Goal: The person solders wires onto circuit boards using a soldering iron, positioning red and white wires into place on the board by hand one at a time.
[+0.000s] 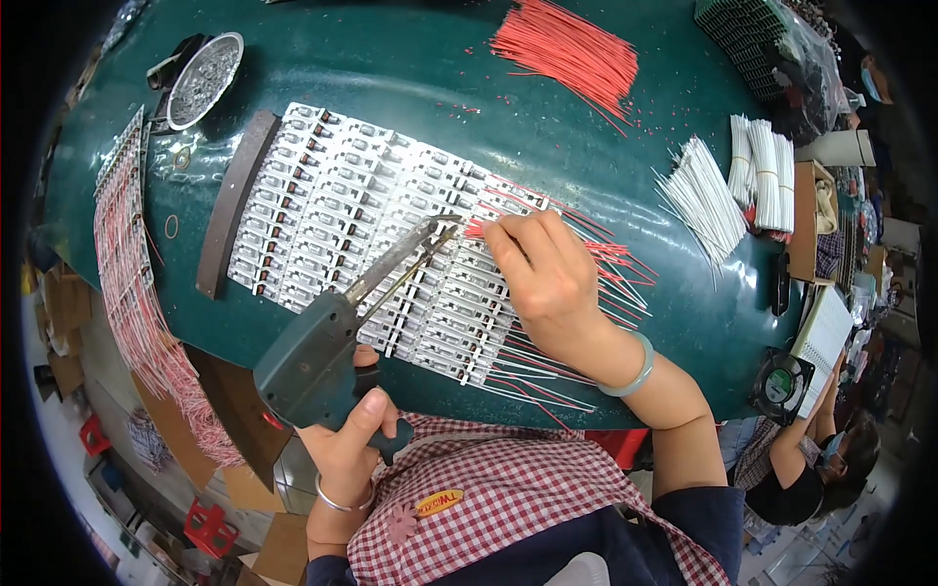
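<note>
My left hand (pixel 349 439) is wrapped around the grip of a dark green soldering gun (pixel 311 356). The gun's long metal tip points up and right, onto a panel of small white circuit boards (pixel 366 186) in rows. Close beside the tip, my right hand (pixel 547 273) pinches a red wire (pixel 476 228) against the panel; its fingertips partly hide the wire's end. Red and white wires (pixel 547 366) stick out from the panel's right side, passing under and around my right hand. A dark bar (pixel 234 210) lies along the panel's left edge.
A bundle of red wires (pixel 567 54) lies at the back, with white wires (pixel 705 200) to the right. A round metal bowl (pixel 206 81) stands back left. A wired panel (pixel 127 254) hangs off the left edge. A small fan (pixel 782 384) and a person (pixel 806 464) are at right.
</note>
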{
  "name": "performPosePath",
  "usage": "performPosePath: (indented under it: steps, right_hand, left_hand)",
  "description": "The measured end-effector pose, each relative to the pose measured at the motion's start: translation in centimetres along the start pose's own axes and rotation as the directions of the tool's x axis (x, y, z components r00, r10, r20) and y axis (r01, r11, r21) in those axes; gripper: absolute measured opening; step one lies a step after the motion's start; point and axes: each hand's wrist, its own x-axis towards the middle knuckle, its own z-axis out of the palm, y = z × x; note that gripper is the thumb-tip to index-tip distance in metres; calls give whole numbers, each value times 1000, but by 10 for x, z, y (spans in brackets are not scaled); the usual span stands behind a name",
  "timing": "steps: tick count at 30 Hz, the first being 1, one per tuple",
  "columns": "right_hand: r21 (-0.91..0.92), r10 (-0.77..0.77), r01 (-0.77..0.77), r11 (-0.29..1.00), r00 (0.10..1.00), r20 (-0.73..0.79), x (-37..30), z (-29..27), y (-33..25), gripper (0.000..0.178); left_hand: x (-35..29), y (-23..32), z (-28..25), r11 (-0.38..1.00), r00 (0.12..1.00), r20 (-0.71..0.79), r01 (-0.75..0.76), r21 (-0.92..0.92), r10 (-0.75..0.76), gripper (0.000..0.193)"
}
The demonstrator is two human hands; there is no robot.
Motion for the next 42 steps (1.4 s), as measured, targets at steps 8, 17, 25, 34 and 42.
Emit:
performPosePath:
  steps: [8,17,25,34,42]
  right_hand:
    - [37,3,-2,999,1000,-9,0,0,1,33]
    - [48,16,-16,999,1000,1,1,-2,1,34]
    - [45,14,-14,999,1000,-12,1,0,1,32]
    - [46,12,-11,999,1000,-20,-1,1,2,32]
    - [52,-39,46,998,992,-119,-3,1,1,37]
  left_hand:
    - [-2,-28,-11,809,988,83,-157,567,134,33]
    - [3,-31,-15,674,951,231,-308,672,204,29]
    - [-6,-21,-12,768,992,54,-126,628,118,38]
    - [1,-2,-10,995,997,53,65,-81,-61,61]
    - [-11,-12,-14,966,995,96,-60,253,37,55]
